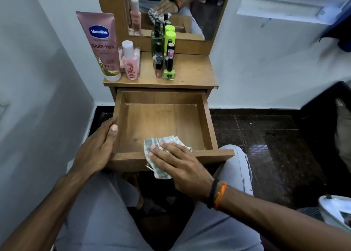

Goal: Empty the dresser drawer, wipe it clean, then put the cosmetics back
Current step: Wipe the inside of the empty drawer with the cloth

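Drawer (161, 121) sits pulled out mid-frame; my left hand (96, 146) grips its left wall, my right hand (176, 161) presses flat-fingered on a checked cloth (165, 140) over the front edge.

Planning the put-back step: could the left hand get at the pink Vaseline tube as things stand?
Probably yes: the left hand only holds the drawer edge, and the Vaseline tube stands at the dresser top's left front corner, nothing before it.

Dresser top (191, 70): wooden, set below a mirror (190, 7).
Left edge: a pink tube (99, 45) is stood cap-down, a pink bottle (129, 60) just beside it.
Middle: small bottles (163, 49) are clustered in rows, a green polish (169, 71) foremost.
Right part: bare wood.
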Action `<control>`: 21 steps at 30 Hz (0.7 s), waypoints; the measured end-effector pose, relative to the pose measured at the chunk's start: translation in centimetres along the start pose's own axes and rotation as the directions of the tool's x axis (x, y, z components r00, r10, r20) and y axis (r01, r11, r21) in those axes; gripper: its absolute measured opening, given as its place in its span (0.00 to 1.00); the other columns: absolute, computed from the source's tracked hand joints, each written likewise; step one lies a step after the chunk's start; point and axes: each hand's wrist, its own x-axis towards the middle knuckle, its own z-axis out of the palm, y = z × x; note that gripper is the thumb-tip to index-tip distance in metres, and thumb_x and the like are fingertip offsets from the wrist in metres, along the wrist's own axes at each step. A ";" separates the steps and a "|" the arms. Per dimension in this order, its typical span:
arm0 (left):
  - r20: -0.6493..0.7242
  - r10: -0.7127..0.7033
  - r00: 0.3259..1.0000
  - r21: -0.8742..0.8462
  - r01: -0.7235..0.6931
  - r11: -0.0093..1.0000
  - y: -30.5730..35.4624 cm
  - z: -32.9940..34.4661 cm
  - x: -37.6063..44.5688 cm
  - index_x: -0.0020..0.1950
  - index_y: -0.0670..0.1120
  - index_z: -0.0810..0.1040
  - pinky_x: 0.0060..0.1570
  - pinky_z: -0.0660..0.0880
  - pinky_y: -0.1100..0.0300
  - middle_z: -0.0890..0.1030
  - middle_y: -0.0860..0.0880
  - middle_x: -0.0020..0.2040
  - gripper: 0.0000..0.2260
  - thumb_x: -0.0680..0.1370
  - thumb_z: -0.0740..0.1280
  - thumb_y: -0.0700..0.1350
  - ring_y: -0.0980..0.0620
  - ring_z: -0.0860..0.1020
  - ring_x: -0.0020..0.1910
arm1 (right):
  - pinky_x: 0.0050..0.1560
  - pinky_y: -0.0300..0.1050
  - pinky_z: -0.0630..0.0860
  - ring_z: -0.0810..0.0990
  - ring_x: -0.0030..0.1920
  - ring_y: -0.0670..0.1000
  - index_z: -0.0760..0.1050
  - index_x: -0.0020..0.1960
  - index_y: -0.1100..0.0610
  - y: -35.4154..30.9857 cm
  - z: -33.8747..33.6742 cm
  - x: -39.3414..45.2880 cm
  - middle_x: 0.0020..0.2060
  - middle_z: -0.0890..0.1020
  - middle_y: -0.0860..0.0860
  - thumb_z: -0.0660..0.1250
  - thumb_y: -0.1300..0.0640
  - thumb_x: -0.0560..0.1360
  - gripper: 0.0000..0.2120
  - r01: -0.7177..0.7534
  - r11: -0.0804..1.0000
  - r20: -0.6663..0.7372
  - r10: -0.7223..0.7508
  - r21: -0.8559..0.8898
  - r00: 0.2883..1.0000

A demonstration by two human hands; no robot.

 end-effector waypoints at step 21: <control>-0.003 0.025 1.000 0.012 -0.025 1.000 -0.7 0.0 0.4 0.74 0.61 0.63 0.58 0.67 0.53 0.72 0.57 0.70 0.29 0.78 0.44 0.72 0.54 0.72 0.65 | 0.65 0.45 0.77 0.79 0.66 0.46 0.74 0.70 0.48 14.0 -12.7 -8.0 0.66 0.79 0.45 0.73 0.69 0.71 0.32 -0.456 0.867 0.244 0.406 0.203 0.881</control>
